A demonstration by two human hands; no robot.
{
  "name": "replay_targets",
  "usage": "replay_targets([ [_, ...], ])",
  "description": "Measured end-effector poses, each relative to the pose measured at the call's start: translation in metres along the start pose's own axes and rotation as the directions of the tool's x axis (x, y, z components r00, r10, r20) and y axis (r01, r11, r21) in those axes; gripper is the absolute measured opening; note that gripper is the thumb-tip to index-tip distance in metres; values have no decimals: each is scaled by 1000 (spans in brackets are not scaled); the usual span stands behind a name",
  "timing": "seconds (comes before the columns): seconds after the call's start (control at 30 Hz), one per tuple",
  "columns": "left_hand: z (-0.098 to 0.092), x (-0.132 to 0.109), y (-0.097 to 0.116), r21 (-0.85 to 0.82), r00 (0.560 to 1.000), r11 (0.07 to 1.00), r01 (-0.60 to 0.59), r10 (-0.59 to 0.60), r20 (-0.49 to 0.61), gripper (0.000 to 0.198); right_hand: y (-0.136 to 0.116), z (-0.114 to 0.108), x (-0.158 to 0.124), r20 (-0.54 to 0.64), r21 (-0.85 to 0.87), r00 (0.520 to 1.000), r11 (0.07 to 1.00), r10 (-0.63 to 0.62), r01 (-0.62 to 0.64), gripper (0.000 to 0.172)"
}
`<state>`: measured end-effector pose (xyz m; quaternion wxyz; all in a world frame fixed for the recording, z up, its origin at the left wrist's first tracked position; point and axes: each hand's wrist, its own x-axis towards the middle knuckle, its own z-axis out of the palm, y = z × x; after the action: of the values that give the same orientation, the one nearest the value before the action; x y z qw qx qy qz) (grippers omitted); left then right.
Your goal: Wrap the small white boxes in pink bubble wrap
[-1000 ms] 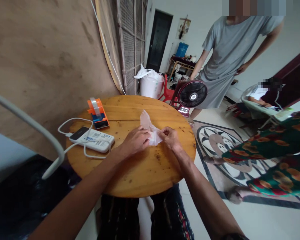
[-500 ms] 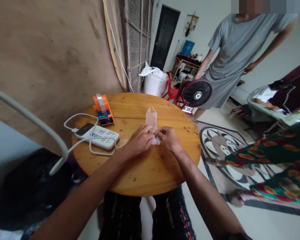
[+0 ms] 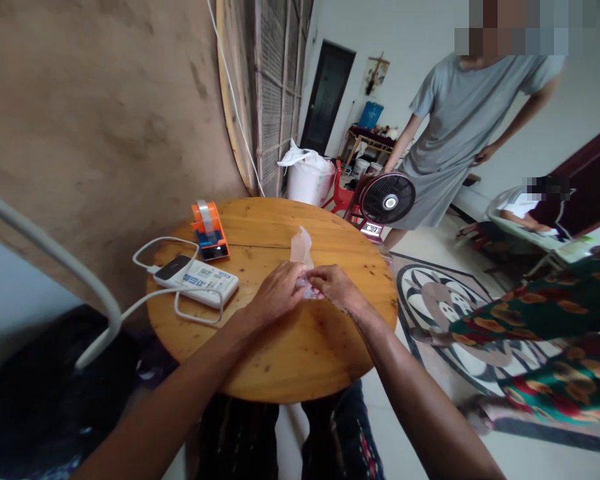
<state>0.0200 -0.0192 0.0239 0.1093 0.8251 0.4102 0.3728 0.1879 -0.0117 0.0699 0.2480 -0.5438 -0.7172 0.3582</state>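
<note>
Left hand (image 3: 279, 288) and right hand (image 3: 337, 287), equally near, kept fingers (image 3: 319, 272) pinched on a bag (image 3: 301, 248), its long axis pointing away across the desk (image 3: 280, 363)

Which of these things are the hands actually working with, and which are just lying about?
In use:
crumpled plastic, with the left hand and right hand on it
wooden table beneath

Just around, untouched by these hands:
orange tape dispenser
white device
fan
white sack

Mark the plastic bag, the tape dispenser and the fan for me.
Plastic bag (image 3: 301, 249): head view, on its far part.
Tape dispenser (image 3: 211, 233): head view, on its middle.
Fan (image 3: 391, 202): head view, on its central hub.
</note>
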Motion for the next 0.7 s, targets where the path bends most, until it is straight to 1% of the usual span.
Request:
replay_targets([
  [0.07, 0, 0, 1, 3, 999, 1000, -30, 30, 11, 26, -1, -2, 1, 24, -73, 999, 996, -42, 44, 25],
  [0.1, 0, 0, 1, 12, 999, 999, -42, 41, 18, 23, -2, -3, 2, 40, -90, 998, 995, -45, 48, 27],
  [0.2, 1, -1, 1, 58, 998, 996, -60, 59, 31, 11, -5, -6, 6, 105, -66, 994, 998, 19, -12, 29],
  [0.3, 2, -3, -1, 79, 996, 993, -91, 88, 32, 12, -7, -10, 8, 181, -26, 979, 996, 93, -90, 27],
  [0.33, 3, -4, -1, 78, 995, 992, -96, 94, 32, 11, -7, -11, 8, 188, -36, 978, 996, 93, -88, 25],
  [0.4, 2, -3, -1, 76, 995, 993, -93, 91, 33, 11, -5, -12, 7, 133, -98, 991, 995, 27, -14, 23],
  [0.43, 2, -3, 0, 81, 996, 993, -88, 85, 34, 11, -2, -12, 5, 82, -140, 996, 989, -37, 48, 23],
  [0.5, 0, -1, 1, 95, 996, 992, -85, 81, 36, 12, 4, -12, 1, -3, -214, 984, 961, -179, 174, 23],
  [0.53, -1, -1, 1, 97, 996, 991, -88, 84, 38, 13, 7, -11, -1, -10, -233, 972, 946, -236, 227, 24],
  [0.6, -3, 1, 2, 77, 996, 993, -87, 84, 37, 14, 12, -9, -4, 43, -231, 950, 922, -310, 311, 24],
  [0.63, -5, 1, 2, 54, 996, 995, -81, 79, 39, 16, 14, -8, -4, 74, -221, 941, 915, -331, 339, 24],
  [0.7, -6, 2, 3, -5, 997, 999, -52, 52, 48, 21, 16, -8, -1, 106, -211, 936, 912, -335, 351, 23],
])
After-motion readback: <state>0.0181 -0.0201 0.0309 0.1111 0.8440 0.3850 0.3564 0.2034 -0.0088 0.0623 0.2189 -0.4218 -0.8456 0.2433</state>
